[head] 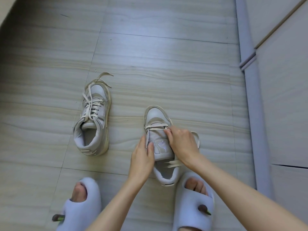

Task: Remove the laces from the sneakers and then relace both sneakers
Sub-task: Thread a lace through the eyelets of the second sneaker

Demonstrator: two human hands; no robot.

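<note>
Head view, looking down: two sneakers are counted on the tiled floor (pixel 166 67), and the nearer one (pixel 160 135), between the person's feet, is being worked on right now. Its lace (pixel 155 126) is seen crossing only the lowest eyelets near the toe, with loose ends trailing at the right side and across the collar, so this shoe is judged to be either nearly unlaced or just begun on the relacing; which of the two cannot be told from this moment alone. The lace is pinched by the right hand (pixel 182 144) at the right-hand eyelet row, fingers curled on it, while the left edge of the tongue is gripped by the left hand (pixel 143 157), thumb on top, to steady the shoe. A pull or feed of that lace end through the next eyelet is what the next move appears to call for, with the tongue kept flat. The other sneaker (pixel 93 119), well apart to the left, is left untouched and fully laced, its lace ends (pixel 100 79) untied and spilling past the toe. Two slippers (pixel 193 202) are counted as well, and two hands.
</note>
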